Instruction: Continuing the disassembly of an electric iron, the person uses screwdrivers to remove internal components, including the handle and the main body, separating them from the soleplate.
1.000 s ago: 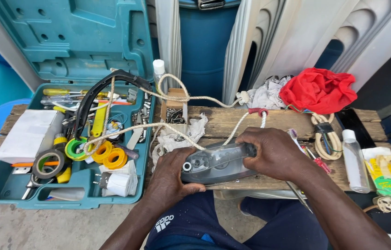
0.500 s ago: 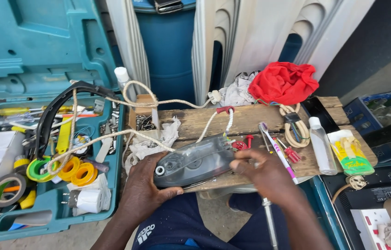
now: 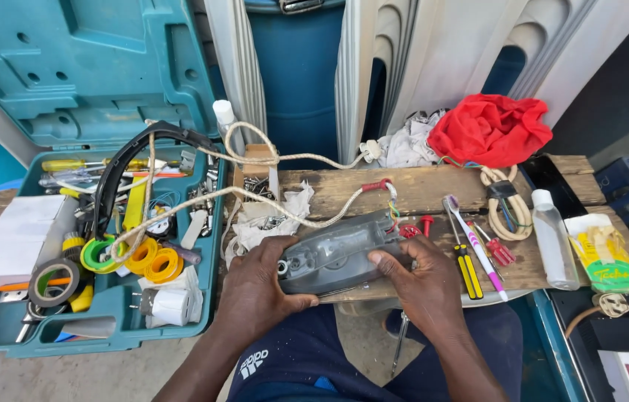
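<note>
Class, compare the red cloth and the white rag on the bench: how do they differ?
The red cloth is bright red; the white rag is greyish white. The red cloth looks bulkier and lies to the right of the white rag. Both are crumpled at the bench's back edge.

The open toolbox (image 3: 106, 339) fills the frame's left, tape rolls (image 3: 143, 260) inside. The worktop (image 3: 418, 190) lies centre-right, carrying the appliance housing (image 3: 340, 253). The screwdriver (image 3: 467, 268) and bottle (image 3: 552, 238) lie at its right.
</note>
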